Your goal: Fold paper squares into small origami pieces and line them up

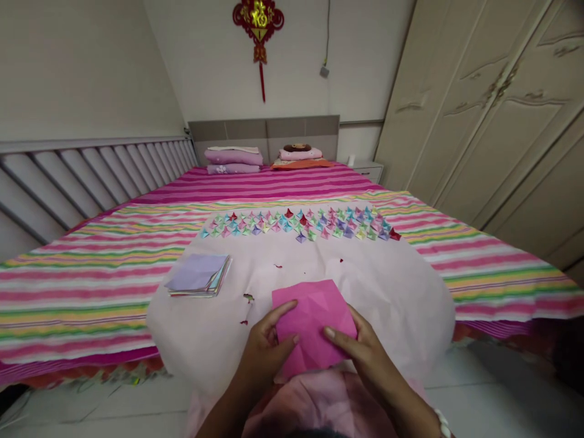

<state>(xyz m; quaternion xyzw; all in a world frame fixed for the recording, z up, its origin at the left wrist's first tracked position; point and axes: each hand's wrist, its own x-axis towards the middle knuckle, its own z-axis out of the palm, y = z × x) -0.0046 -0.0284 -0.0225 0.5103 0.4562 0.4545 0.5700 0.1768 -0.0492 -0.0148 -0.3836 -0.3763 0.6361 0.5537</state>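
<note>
A square sheet of bright pink origami paper [314,353] with crease lines is held up near the front edge of the white covered surface [383,292]. My left hand [270,340] grips its left side, thumb on the near face and index finger along the upper left. On the right side, my right hand [360,340] pinches the sheet, thumb on top and the other fingers behind it. To the left lies a stack of coloured paper squares [196,274] with a lilac one uppermost.
Several small folded paper pieces [292,222] in many colours form rows at the back of the surface. Small scraps [249,297] lie left of the pink sheet. A striped bedspread [82,274], folded bedding [233,158], a headboard [301,131] and a wardrobe [483,109] surround it.
</note>
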